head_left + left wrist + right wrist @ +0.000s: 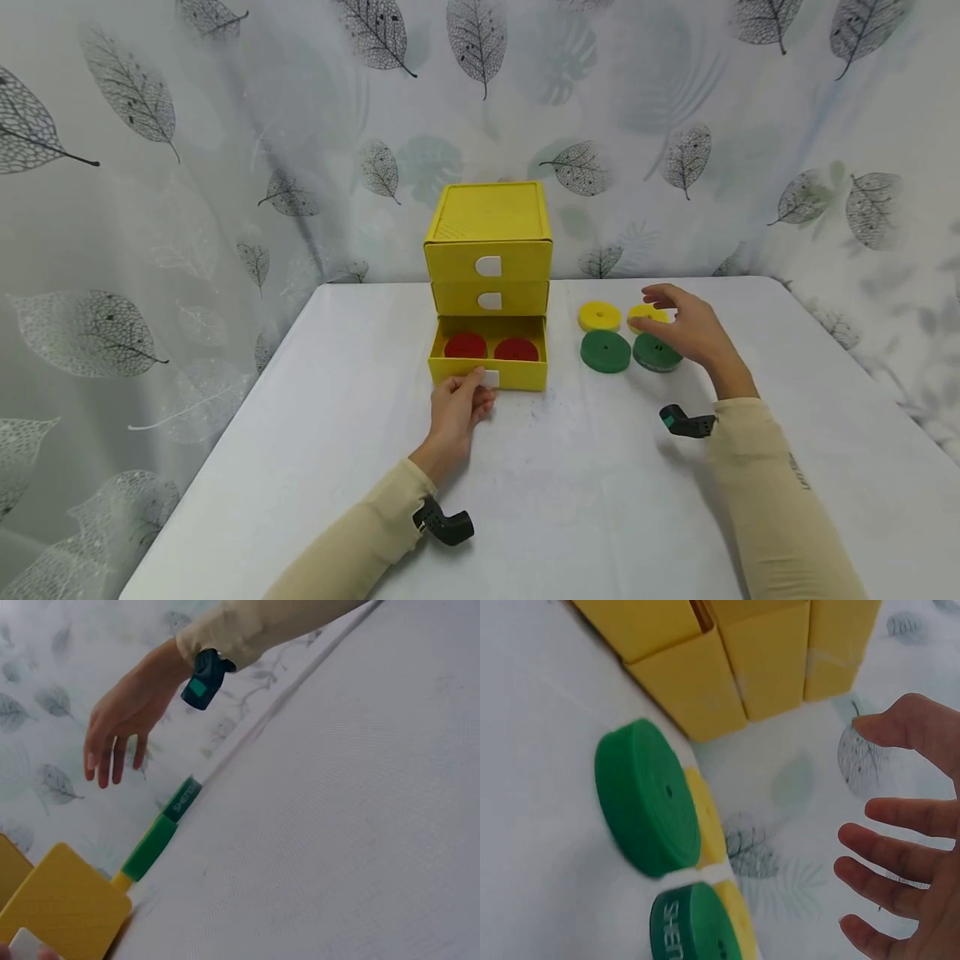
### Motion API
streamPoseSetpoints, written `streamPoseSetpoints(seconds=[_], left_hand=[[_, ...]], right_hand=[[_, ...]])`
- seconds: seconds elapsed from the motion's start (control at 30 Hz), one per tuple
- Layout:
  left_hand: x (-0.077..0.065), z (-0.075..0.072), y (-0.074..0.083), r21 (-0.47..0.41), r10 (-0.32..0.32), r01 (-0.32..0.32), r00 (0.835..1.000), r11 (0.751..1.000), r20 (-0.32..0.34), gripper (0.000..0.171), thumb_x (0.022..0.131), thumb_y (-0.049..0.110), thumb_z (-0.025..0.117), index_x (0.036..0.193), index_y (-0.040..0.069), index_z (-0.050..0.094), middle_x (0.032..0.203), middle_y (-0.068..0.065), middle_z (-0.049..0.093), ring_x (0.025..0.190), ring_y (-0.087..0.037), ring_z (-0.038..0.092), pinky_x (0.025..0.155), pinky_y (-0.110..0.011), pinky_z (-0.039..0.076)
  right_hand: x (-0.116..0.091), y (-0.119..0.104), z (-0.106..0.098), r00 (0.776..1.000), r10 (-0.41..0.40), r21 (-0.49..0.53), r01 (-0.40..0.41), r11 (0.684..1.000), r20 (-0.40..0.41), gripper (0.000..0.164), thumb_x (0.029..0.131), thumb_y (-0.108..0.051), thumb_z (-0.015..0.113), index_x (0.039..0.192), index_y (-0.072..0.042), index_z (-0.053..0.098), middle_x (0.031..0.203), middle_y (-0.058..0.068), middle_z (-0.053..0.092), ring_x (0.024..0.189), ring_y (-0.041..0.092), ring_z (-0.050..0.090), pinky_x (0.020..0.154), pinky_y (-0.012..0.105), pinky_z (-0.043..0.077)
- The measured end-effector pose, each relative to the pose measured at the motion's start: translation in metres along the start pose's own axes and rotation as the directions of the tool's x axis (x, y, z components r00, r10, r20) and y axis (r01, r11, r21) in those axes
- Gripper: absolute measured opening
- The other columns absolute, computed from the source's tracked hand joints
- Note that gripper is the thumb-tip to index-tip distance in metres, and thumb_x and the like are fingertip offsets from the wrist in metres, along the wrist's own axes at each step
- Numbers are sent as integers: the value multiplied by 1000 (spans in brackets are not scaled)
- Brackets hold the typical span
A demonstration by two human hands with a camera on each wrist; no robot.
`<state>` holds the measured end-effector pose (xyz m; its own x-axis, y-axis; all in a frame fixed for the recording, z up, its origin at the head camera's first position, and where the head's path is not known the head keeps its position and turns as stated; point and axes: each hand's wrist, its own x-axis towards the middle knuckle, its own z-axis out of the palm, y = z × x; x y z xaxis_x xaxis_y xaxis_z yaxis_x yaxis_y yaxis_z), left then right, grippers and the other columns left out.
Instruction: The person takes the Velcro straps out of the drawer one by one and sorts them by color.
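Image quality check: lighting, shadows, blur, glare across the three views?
Head: soft light, faint shadow beside the right sleeve on the table; left wrist: dimmer, steeply tilted, leaf-print backdrop soft; right wrist: large green roll slightly soft-edged, backdrop hazier; no blown-out glare in any view.

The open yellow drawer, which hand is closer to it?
Left. The left hand holds the white tab on the front of the drawer; the right hand is off to the right, by the green rolls.
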<state>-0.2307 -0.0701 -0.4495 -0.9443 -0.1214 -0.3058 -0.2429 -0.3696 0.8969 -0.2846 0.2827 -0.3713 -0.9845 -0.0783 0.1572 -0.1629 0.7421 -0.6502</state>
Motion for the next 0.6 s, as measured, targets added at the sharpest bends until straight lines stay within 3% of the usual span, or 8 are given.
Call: streamPoseSetpoints(seconds=[0.27,0.6], left_hand=[[-11,-3,-2,2,2,-2,1000,1000,8,35,100,31,74,110,2,57,96,-16,69,74,-17,65,70,-25,59],[-21,-5,-1,-17,11,-11,1000,1000,15,35,101,30,72,112,1,56,98,-17,69,75,-18,66,73,-27,60]], right_hand=[[-2,-31,13,994,-108,-13,108,994,-12,63,97,-35,75,143,1,53,142,23,55,131,43,48,108,65,38],[-2,-61,31,984,-171,-31,172,985,51,63,94,-30,78,144,0,54,142,21,55,132,41,47,110,64,37]])
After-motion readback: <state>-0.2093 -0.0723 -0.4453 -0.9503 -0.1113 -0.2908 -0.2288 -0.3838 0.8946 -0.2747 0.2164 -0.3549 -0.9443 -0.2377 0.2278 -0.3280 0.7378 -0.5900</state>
